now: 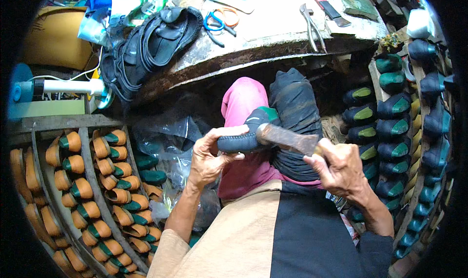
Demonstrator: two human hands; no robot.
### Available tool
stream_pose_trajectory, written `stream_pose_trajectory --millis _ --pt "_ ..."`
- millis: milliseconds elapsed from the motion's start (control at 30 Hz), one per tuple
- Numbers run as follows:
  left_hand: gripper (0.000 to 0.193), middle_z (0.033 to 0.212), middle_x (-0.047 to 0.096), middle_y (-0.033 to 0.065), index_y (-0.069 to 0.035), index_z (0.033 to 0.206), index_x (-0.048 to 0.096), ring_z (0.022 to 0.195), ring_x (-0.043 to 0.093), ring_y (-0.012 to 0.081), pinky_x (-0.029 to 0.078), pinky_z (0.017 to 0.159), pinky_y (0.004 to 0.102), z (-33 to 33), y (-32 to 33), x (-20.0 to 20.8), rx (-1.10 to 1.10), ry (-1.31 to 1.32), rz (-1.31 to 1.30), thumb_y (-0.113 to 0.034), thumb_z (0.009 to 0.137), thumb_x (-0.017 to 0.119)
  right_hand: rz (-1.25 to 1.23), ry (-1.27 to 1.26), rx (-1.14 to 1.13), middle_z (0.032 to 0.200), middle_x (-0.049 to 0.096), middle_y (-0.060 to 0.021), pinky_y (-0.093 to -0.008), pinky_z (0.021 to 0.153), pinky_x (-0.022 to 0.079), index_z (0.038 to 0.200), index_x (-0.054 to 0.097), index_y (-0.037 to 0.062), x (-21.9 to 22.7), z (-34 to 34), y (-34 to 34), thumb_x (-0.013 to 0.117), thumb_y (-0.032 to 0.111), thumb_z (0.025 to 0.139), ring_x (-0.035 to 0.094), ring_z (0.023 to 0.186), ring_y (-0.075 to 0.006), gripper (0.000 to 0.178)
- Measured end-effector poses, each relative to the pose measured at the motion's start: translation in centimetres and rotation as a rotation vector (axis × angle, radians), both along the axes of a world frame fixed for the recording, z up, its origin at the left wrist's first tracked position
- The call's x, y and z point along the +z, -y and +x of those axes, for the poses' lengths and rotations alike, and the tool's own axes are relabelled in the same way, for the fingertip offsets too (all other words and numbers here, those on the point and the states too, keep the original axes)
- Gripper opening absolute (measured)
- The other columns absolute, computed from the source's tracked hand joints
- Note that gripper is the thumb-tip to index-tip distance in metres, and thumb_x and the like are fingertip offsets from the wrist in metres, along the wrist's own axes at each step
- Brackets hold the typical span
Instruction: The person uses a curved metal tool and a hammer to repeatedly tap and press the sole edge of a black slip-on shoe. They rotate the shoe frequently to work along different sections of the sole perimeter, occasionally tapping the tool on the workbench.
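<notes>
My left hand [204, 156] is closed round one end of a dark shoe upper [238, 141] with a stitched edge, thumb and fingers on opposite sides. A green piece [267, 113] shows at the shoe's far end. The shoe is held over my lap, above the pink-covered knee [243, 97]. My right hand [341, 168] grips a hammer [290, 137] with a worn, rusty metal head. The rounded face of the hammer is at the side of the shoe; whether it touches, I cannot tell. Most of the handle is hidden in my fist.
A worktable [273, 24] ahead bears black sandals [161, 39], scissors [222, 22], pincers [312, 27] and a red-handled knife [329, 7]. Racks of orange shoes [87, 210] stand at left; racks of dark shoes [395, 127] at right. Clear plastic sheeting [170, 156] lies beside my left arm.
</notes>
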State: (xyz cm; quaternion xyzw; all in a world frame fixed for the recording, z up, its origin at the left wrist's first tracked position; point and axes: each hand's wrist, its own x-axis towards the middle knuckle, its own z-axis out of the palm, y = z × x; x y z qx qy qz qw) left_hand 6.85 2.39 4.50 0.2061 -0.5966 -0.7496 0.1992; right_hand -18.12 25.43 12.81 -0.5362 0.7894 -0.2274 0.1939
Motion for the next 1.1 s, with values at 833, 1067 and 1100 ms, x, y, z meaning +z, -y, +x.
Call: stream_pose_trajectory --millis 833,1067,1100 --pt "0.062 0.145 0.076 0.0192 0.0 0.14 0.071 0.133 0.074 0.0251 0.06 0.118 0.0421 1.1 0.3 -1.9 0.087 -0.055 0.037 0.0 0.083 0.096 -0.255 0.571 -0.118 0.063 0.055 -0.0149 -0.0427 0.054 0.047 0.104 0.073 -0.0012 -6.5 3.6 -2.3 0.065 0.032 0.115 0.062 0.051 -0.0288 0.036" --pt "0.06 0.145 0.076 0.0181 -0.001 0.14 0.07 0.132 0.073 0.0241 0.06 0.117 0.0414 0.4 -0.1 -1.1 0.082 -0.018 -0.005 0.002 0.085 0.095 -0.396 0.618 -0.225 0.082 0.072 -0.0145 -0.0384 0.064 0.055 0.116 0.075 -0.0041 -6.7 4.5 -3.0 0.06 0.039 0.118 0.072 0.065 -0.0259 0.045" --pt "0.06 0.145 0.076 0.0178 -0.002 0.14 0.07 0.132 0.074 0.0238 0.06 0.117 0.041 0.3 -0.1 -1.0 0.08 -0.016 -0.02 0.002 0.085 0.094 -0.439 0.555 -0.156 0.091 0.078 -0.0145 -0.0377 0.069 0.059 0.119 0.075 -0.0052 -6.6 4.8 -3.1 0.056 0.043 0.119 0.076 0.071 -0.0283 0.052"
